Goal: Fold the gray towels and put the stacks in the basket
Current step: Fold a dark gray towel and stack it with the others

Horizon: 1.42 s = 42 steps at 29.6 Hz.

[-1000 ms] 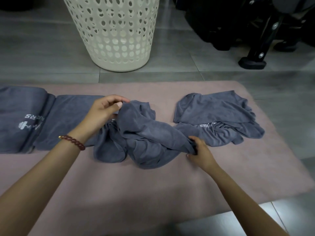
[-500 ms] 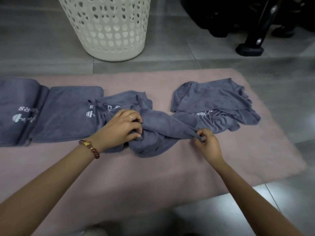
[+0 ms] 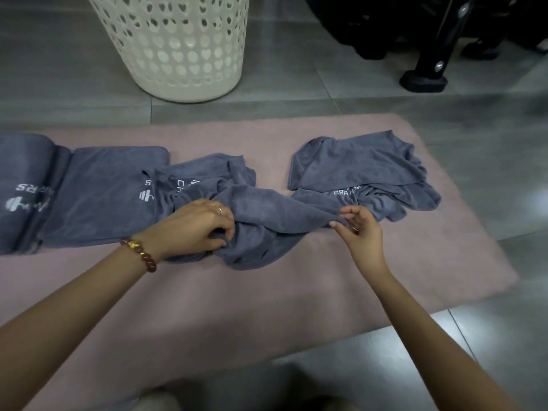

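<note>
A crumpled gray towel (image 3: 264,215) lies in the middle of the pink mat (image 3: 267,292). My left hand (image 3: 195,229) grips a bunch of its cloth at the left. My right hand (image 3: 357,229) pinches the towel's right corner between thumb and fingers. Another rumpled gray towel (image 3: 361,170) lies to the right, touching the first one. Two folded gray towels lie at the left: one (image 3: 100,191) beside my left hand, another (image 3: 23,188) at the frame's edge. The white perforated basket (image 3: 175,46) stands on the floor beyond the mat.
Gray tiled floor (image 3: 341,93) surrounds the mat. Black equipment with a stand foot (image 3: 424,80) sits at the back right. Bare mat stretches between me and the towels.
My left hand dropped from the towel's raised upper edge down onto the bunched cloth and grips it. My right hand shifted slightly right along the towel's corner. The towel lies flatter.
</note>
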Motion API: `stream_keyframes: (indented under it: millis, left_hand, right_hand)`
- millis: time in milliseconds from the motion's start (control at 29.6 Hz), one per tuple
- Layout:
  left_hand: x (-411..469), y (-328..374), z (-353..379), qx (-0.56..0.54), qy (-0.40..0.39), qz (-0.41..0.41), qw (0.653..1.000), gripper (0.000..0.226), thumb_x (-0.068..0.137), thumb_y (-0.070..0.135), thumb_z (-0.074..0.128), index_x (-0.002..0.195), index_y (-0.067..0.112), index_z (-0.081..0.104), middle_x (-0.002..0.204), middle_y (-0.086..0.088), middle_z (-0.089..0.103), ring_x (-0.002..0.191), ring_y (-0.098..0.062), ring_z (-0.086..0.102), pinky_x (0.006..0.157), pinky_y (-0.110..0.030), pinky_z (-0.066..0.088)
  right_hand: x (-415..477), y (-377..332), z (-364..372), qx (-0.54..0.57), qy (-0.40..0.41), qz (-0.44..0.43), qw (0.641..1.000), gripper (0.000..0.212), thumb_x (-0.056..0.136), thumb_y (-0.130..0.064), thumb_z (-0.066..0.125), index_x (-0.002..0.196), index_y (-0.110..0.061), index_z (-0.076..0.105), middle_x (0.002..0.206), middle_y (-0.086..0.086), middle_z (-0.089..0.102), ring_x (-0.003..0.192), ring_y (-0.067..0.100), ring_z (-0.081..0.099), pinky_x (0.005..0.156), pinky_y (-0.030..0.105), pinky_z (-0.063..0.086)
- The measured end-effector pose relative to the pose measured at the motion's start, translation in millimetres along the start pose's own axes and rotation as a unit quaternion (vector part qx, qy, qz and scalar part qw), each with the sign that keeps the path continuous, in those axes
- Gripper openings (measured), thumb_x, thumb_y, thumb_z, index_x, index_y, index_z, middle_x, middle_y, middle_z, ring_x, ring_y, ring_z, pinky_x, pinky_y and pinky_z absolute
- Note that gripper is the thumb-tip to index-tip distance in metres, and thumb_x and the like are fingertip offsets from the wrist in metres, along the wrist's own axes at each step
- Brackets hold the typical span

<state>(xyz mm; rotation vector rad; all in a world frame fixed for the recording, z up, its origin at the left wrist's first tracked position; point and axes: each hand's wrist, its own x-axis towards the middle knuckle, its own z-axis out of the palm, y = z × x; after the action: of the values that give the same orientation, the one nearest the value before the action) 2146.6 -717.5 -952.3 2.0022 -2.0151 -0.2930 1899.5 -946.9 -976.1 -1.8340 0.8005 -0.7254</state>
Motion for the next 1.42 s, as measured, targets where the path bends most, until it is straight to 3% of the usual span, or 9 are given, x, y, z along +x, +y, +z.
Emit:
stream_keyframes:
  millis: [169, 372, 609, 778, 913, 1014, 1150, 1251, 1420]
  left_hand:
    - [4.9, 9.3, -21.6, -0.326, 0.164, -0.117, 0.924, 0.010, 0.077, 0.028, 0.068, 0.079, 0.032, 0.059, 0.089, 0.014, 0.067, 0.084, 0.002, 0.062, 0.083, -0.016, 0.048]
    - [23.2, 2.3, -88.7, -0.433, 0.415, -0.206, 0.773, 0.029, 0.088, -0.012, 0.051, 0.077, 0.014, 0.046, 0.078, 0.008, 0.062, 0.070, 0.008, 0.059, 0.071, -0.010, 0.049]
    - [71.0, -40.7, -230.1, -0.307, 0.554, -0.190, 0.750, 0.027, 0.095, 0.002, 0.046, 0.079, 0.022, 0.041, 0.075, -0.004, 0.046, 0.065, -0.002, 0.046, 0.060, -0.016, 0.038]
    - [109.1, -55.6, -351.9, -0.192, 0.613, -0.208, 0.738, 0.005, 0.096, 0.007, 0.044, 0.091, 0.007, 0.044, 0.079, -0.009, 0.048, 0.071, -0.020, 0.045, 0.067, -0.035, 0.038]
    - [134.7, -35.0, -472.5, -0.154, 0.659, -0.152, 0.721, 0.007, 0.096, 0.006, 0.045, 0.089, 0.006, 0.043, 0.075, -0.008, 0.047, 0.073, -0.021, 0.046, 0.066, -0.032, 0.038]
    - [143.6, 2.4, -564.9, -0.184, 0.691, -0.101, 0.691, 0.011, 0.098, 0.006, 0.040, 0.088, 0.010, 0.041, 0.078, -0.006, 0.045, 0.067, -0.018, 0.046, 0.046, -0.016, 0.044]
    - [148.5, 53.5, -665.0, -0.266, 0.710, -0.072, 0.648, 0.015, 0.100, 0.010, 0.036, 0.086, 0.016, 0.038, 0.093, -0.006, 0.041, 0.092, -0.023, 0.044, 0.043, -0.023, 0.053]
    - [147.0, 81.1, -711.5, -0.270, 0.721, -0.060, 0.635, 0.026, 0.100, 0.010, 0.037, 0.076, 0.022, 0.035, 0.082, 0.003, 0.037, 0.096, -0.022, 0.041, 0.049, -0.027, 0.054]
    - [148.0, 108.3, -747.4, -0.249, 0.718, -0.050, 0.648, 0.001, 0.100, 0.011, 0.038, 0.099, 0.011, 0.037, 0.090, -0.002, 0.042, 0.098, -0.023, 0.044, 0.074, -0.038, 0.052]
  right_hand:
    - [17.1, -3.2, -8.7, -0.178, -0.046, -0.117, 0.976, 0.040, 0.075, 0.018, 0.055, 0.111, 0.001, 0.058, 0.109, 0.013, 0.057, 0.099, -0.001, 0.044, 0.090, -0.001, 0.030]
    - [52.8, -55.1, -17.7, -0.026, 0.025, -0.050, 0.998, 0.039, 0.093, 0.006, 0.046, 0.087, -0.029, 0.060, 0.081, -0.012, 0.063, 0.072, 0.002, 0.058, 0.066, 0.014, 0.050]
    - [202.9, -193.4, -29.8, 0.243, 0.242, 0.003, 0.939, 0.017, 0.101, -0.006, 0.035, 0.102, -0.012, 0.051, 0.090, 0.000, 0.054, 0.077, 0.008, 0.054, 0.047, 0.014, 0.051]
    - [292.7, -319.4, -70.9, 0.133, 0.299, -0.113, 0.938, 0.023, 0.100, -0.015, 0.039, 0.113, -0.009, 0.057, 0.107, 0.011, 0.061, 0.094, 0.029, 0.058, 0.080, 0.044, 0.053]
    - [338.6, -430.0, -112.0, 0.149, 0.331, -0.159, 0.918, 0.024, 0.099, -0.018, 0.041, 0.113, -0.010, 0.060, 0.110, 0.014, 0.062, 0.101, 0.033, 0.058, 0.090, 0.051, 0.050]
    - [360.1, -510.3, -141.0, 0.202, 0.336, -0.206, 0.897, 0.022, 0.097, -0.016, 0.044, 0.109, -0.010, 0.061, 0.107, 0.015, 0.063, 0.102, 0.032, 0.059, 0.092, 0.047, 0.048]
    - [354.6, -595.1, -174.4, 0.234, 0.300, -0.252, 0.890, 0.023, 0.097, -0.012, 0.042, 0.110, -0.006, 0.060, 0.100, 0.008, 0.055, 0.093, 0.020, 0.051, 0.087, 0.033, 0.043]
    - [358.8, -641.5, -190.9, 0.275, 0.263, -0.263, 0.887, 0.023, 0.098, -0.017, 0.043, 0.112, -0.011, 0.060, 0.101, 0.006, 0.058, 0.094, 0.020, 0.053, 0.090, 0.034, 0.045]
    - [363.0, -682.1, -213.5, 0.314, 0.247, -0.280, 0.873, 0.015, 0.096, -0.025, 0.047, 0.092, -0.020, 0.060, 0.100, 0.008, 0.061, 0.088, 0.019, 0.055, 0.084, 0.036, 0.047]
